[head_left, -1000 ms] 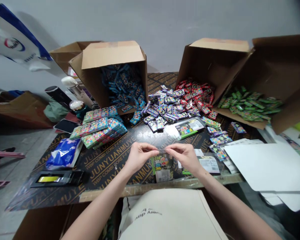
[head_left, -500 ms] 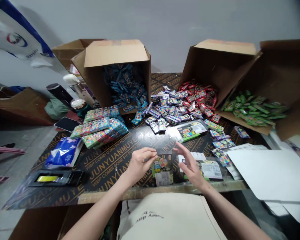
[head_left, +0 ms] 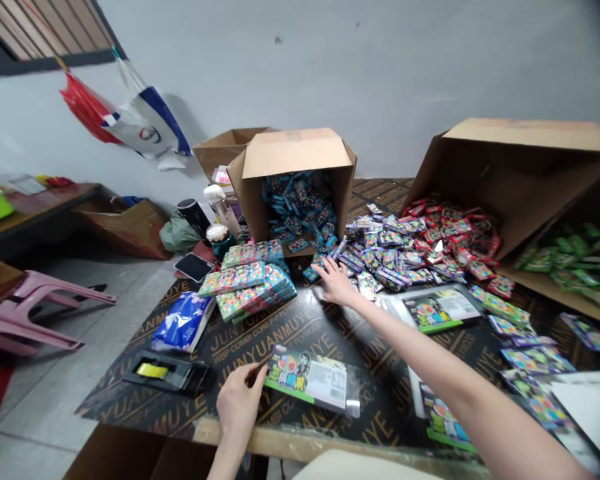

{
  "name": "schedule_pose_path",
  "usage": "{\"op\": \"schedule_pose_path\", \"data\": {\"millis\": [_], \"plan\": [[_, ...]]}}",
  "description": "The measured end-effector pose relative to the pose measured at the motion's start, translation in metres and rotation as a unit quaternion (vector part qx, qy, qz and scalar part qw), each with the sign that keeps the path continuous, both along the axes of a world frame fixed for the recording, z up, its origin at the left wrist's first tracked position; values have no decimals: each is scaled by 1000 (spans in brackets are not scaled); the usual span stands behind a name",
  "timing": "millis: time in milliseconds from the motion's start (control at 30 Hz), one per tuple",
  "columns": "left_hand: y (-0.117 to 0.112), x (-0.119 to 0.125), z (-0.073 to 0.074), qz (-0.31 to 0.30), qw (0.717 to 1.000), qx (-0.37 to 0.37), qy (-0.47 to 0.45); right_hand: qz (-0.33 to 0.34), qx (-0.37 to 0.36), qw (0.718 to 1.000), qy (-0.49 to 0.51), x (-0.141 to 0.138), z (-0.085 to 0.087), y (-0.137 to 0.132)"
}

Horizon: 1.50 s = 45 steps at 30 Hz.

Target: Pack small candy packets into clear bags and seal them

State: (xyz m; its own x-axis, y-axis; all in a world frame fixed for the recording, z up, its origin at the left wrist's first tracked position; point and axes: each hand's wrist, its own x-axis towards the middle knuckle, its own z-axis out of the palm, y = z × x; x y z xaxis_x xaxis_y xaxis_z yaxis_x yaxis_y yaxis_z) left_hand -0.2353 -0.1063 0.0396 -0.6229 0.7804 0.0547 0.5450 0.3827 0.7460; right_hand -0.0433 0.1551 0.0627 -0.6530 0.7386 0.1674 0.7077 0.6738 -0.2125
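Observation:
My left hand pinches the left end of a clear plastic bag with a colourful printed card, which lies near the table's front edge. My right hand stretches far across the dark board table with its fingers spread. It rests at the edge of a heap of small purple packets, close to a few blue packets. A stack of filled colourful packs lies just left of that hand.
Tipped cardboard boxes spill blue, red and green packets. More carded bags lie at the right. A tape dispenser, a blue tissue pack, bottles and a pink chair are at the left.
My right hand let go of the bag and reached forward to the packet heap. My left hand lowered the bag onto the table. The camera view swung left and up.

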Motion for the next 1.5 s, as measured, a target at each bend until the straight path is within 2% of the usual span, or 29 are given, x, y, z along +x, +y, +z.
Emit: {"op": "schedule_pose_path", "data": {"millis": [67, 133, 233, 300, 400, 533, 600, 700, 767, 833, 867, 933, 1000, 1033, 1100, 1167, 1300, 1400, 1500], "plan": [[-5, -3, 5, -7, 1000, 26, 10, 40, 35, 997, -62, -18, 5, 32], [-1, -1, 14, -29, 998, 47, -23, 83, 47, 990, -100, -28, 8, 53], [14, 7, 24, -69, 992, 55, -92, 118, 40, 984, -126, -29, 8, 56], [27, 17, 23, -86, 985, 53, -143, 121, 34, 983, -130, -22, 6, 41], [52, 40, 17, -95, 962, 43, -252, 90, 35, 988, -117, -7, 5, -3], [88, 80, 14, -93, 885, 50, -453, 20, 1, 999, -27, 17, 12, -74], [98, 94, 16, -111, 857, 46, -502, 9, -33, 999, 20, 33, 19, -102], [101, 104, 22, -166, 830, 0, -532, 56, -85, 990, 95, 62, 31, -128], [98, 106, 25, -212, 813, -37, -541, 108, -121, 978, 130, 79, 37, -138], [93, 108, 29, -250, 799, -63, -543, 130, -146, 968, 155, 93, 39, -146], [90, 107, 31, -266, 797, -69, -538, 124, -150, 967, 167, 99, 38, -150], [83, 104, 32, -321, 823, -57, -465, 84, -146, 968, 187, 109, 33, -158], [73, 96, 30, -418, 862, -30, -285, 21, -129, 973, 192, 120, 23, -165], [67, 92, 28, -470, 866, -21, -171, -10, -121, 975, 188, 125, 16, -168], [56, 84, 20, -539, 842, -30, 17, -46, -112, 978, 170, 134, 3, -174], [48, 80, 12, -555, 823, -46, 114, -45, -111, 981, 151, 138, -7, -180], [44, 82, 8, -525, 838, -32, 146, -17, -109, 983, 147, 134, -12, -189], [48, 83, 15, -506, 853, -16, 129, 3, -124, 979, 162, 127, -9, -194], [51, 81, 22, -507, 851, -2, 134, 39, -148, 974, 166, 125, -6, -195]]}}
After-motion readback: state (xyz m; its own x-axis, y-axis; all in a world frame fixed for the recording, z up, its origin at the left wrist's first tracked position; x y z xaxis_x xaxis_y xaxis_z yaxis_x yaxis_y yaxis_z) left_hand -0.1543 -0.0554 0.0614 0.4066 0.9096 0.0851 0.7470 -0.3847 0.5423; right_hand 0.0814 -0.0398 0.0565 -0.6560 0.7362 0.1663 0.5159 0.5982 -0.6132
